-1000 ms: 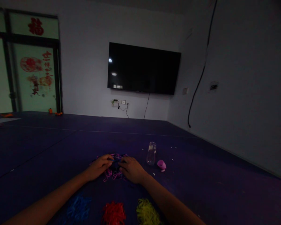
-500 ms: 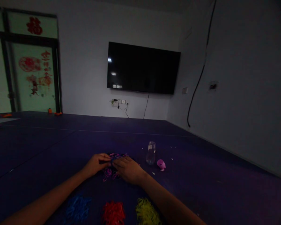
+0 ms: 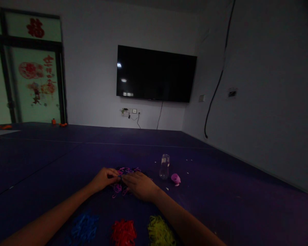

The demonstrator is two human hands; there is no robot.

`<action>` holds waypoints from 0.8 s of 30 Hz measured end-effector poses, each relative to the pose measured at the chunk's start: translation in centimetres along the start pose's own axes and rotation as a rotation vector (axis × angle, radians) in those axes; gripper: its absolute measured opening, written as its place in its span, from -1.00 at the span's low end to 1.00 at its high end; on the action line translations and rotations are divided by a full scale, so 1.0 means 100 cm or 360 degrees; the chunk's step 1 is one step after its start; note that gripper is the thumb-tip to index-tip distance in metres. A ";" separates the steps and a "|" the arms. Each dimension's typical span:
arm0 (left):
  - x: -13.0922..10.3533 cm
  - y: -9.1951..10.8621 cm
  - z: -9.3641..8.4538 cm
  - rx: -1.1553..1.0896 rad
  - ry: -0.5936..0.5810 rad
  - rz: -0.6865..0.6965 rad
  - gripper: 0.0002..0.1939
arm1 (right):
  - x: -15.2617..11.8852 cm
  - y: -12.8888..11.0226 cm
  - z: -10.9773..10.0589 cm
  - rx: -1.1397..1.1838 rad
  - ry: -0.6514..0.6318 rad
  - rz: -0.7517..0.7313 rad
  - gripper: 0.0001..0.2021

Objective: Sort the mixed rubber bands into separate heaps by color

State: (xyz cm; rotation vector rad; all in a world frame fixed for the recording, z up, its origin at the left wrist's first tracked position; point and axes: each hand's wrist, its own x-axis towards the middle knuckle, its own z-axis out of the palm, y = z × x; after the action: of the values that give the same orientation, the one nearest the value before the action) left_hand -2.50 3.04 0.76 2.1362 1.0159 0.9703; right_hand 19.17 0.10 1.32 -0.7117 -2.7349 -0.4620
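Observation:
A loose heap of pink and purple strands point(image 3: 117, 187), some of them looped, lies on the dark purple surface between my hands. My left hand point(image 3: 104, 181) is at its left side, thumb and fingers pinched on a small bit of dark blue strand point(image 3: 120, 177). From the right, my right hand point(image 3: 141, 186) reaches over the heap, its fingers pressed together and their tips close to those of my left. Whatever lies under these fingers is hidden. Nearer to me are a blue pile point(image 3: 84, 228), a red pile point(image 3: 123, 233) and a yellow pile point(image 3: 161, 231) of similar strands.
Right of the heap stands a clear bottle point(image 3: 164, 167), with a pink cup-like piece point(image 3: 175, 179) beside it. Small white scraps dot the surface nearby. Orange objects point(image 3: 63, 125) sit at the far left edge. A television point(image 3: 156, 73) hangs on the wall.
Both hands have stayed over the heap. The fingertips have shifted slightly to the left, and the right fingers have drawn a little nearer the left ones. The camera view has turned slightly.

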 end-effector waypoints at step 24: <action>-0.028 0.081 -0.071 0.0092 -0.1398 -0.0444 -0.88 | -0.010 0.020 0.012 0.0460 0.0341 0.0501 -0.72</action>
State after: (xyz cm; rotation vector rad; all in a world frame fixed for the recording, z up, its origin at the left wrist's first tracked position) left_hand -6.19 -2.30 9.75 2.0487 0.8332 -0.1568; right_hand 20.85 1.76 0.34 -0.9311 -2.3647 -0.0646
